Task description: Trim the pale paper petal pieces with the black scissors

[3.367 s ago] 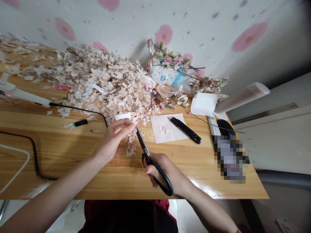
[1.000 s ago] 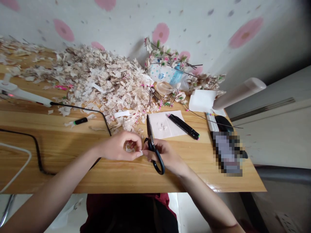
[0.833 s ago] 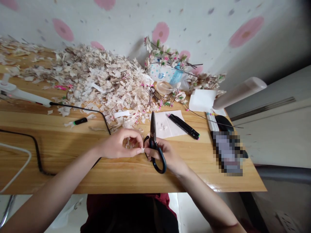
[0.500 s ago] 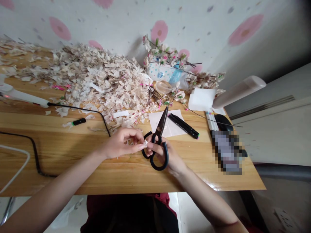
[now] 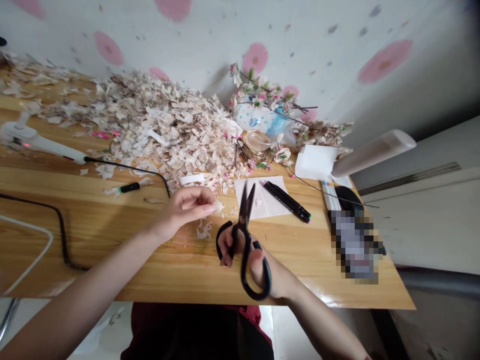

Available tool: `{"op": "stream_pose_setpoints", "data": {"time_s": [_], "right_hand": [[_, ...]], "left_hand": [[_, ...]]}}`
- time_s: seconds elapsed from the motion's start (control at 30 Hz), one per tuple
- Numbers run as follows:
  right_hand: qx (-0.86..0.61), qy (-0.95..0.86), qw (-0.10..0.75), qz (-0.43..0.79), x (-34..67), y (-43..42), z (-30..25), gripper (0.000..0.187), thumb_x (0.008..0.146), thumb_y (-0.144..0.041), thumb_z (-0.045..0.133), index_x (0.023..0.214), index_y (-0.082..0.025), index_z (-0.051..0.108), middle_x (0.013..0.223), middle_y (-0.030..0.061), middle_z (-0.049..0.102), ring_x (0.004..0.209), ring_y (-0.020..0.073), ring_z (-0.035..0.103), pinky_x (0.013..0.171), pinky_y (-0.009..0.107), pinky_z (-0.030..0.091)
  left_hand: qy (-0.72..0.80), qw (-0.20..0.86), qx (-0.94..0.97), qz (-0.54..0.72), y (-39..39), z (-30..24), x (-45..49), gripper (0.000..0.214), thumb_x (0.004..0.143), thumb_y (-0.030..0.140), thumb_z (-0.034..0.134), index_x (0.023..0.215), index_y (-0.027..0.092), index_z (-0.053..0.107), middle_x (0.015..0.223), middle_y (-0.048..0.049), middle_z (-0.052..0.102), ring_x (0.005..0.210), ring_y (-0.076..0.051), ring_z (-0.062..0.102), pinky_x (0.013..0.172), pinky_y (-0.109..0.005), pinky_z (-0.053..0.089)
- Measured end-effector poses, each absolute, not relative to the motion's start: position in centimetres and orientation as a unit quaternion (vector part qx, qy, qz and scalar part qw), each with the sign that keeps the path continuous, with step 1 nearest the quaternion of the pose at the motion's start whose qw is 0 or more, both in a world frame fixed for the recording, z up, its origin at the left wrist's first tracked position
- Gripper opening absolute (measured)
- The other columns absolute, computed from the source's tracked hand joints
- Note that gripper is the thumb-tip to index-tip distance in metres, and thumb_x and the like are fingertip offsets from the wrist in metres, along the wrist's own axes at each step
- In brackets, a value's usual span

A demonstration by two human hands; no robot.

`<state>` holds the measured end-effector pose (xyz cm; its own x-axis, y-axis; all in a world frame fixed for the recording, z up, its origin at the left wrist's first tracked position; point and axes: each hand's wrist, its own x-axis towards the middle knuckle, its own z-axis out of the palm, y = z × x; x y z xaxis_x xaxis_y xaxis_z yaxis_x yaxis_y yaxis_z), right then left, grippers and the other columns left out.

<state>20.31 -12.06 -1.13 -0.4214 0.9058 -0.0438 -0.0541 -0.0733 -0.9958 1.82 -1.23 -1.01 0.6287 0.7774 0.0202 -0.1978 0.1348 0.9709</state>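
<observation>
Between the thumb and fingers of my left hand (image 5: pixel 180 212) is a small white petal (image 5: pixel 219 206). My right hand (image 5: pixel 258 265) has its thumb and fingers through the black handles of a pair of scissors (image 5: pixel 244 215), whose blades point away from me and are parted slightly. Pale scraps (image 5: pixel 204 230) lie on the table between the hands. Beyond the scissors is a sheet of white paper (image 5: pixel 243 200) with a small pale piece on it. A large heap of cream petals (image 5: pixel 180 125) covers the back of the table.
Black markers (image 5: pixel 287 200) rest across the paper's right side. A white glue gun (image 5: pixel 56 147) with a black cord lies at left, near a small black-capped item (image 5: pixel 129 188). Blossom branches (image 5: pixel 262 90) stand by the wall; a white cylinder (image 5: pixel 375 152) leans at right.
My hands have moved apart. The left keeps the petal; the right has come down with the scissors, whose blades have opened a little. The view has shifted slightly.
</observation>
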Motion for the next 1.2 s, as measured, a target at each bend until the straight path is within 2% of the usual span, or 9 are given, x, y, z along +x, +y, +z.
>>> {"op": "stream_pose_setpoints", "data": {"time_s": [0.1, 0.27, 0.57, 1.2], "right_hand": [[-0.393, -0.608, 0.336, 0.603, 20.5, -12.4, -1.0, 0.070, 0.079, -0.086, 0.020, 0.088, -0.020, 0.040, 0.079, 0.0017, 0.043, 0.068, 0.0164, 0.047, 0.067, 0.033, 0.044], [-0.385, -0.617, 0.298, 0.618, 20.3, -12.5, -1.3, 0.068, 0.081, -0.084, 0.021, 0.084, -0.019, 0.042, 0.074, 0.0000, 0.042, 0.062, 0.0146, 0.048, 0.062, 0.031, 0.045], [-0.379, -0.566, 0.339, 0.650, 19.9, -12.7, -1.9, 0.066, 0.080, -0.084, 0.028, 0.082, -0.019, 0.043, 0.072, -0.0005, 0.042, 0.059, 0.0137, 0.048, 0.059, 0.031, 0.050], [-0.385, -0.561, 0.292, 0.673, 20.6, -12.6, -0.9, 0.069, 0.076, -0.087, 0.028, 0.079, -0.019, 0.041, 0.072, -0.0011, 0.039, 0.057, 0.0120, 0.045, 0.055, 0.029, 0.050]], "left_hand": [[0.280, 0.692, 0.534, 0.397, -1.2, -0.9, 1.7, 0.013, 0.076, 0.028, 0.075, 0.070, 0.019, 0.067, 0.075, 0.0008, 0.061, 0.075, -0.011, 0.052, 0.072, -0.021, 0.040], [0.302, 0.669, 0.536, 0.416, -1.3, -0.9, 1.9, 0.011, 0.077, 0.026, 0.074, 0.073, 0.019, 0.067, 0.076, 0.0006, 0.061, 0.076, -0.012, 0.054, 0.073, -0.022, 0.042], [0.304, 0.620, 0.630, 0.355, -1.8, -0.6, 2.1, 0.014, 0.082, 0.028, 0.069, 0.077, 0.017, 0.063, 0.080, -0.0010, 0.058, 0.073, -0.013, 0.050, 0.066, -0.023, 0.040], [0.286, 0.614, 0.676, 0.291, -1.2, 0.3, 1.5, 0.014, 0.081, 0.028, 0.066, 0.073, 0.016, 0.062, 0.076, -0.0017, 0.058, 0.071, -0.013, 0.053, 0.065, -0.023, 0.044]]}}
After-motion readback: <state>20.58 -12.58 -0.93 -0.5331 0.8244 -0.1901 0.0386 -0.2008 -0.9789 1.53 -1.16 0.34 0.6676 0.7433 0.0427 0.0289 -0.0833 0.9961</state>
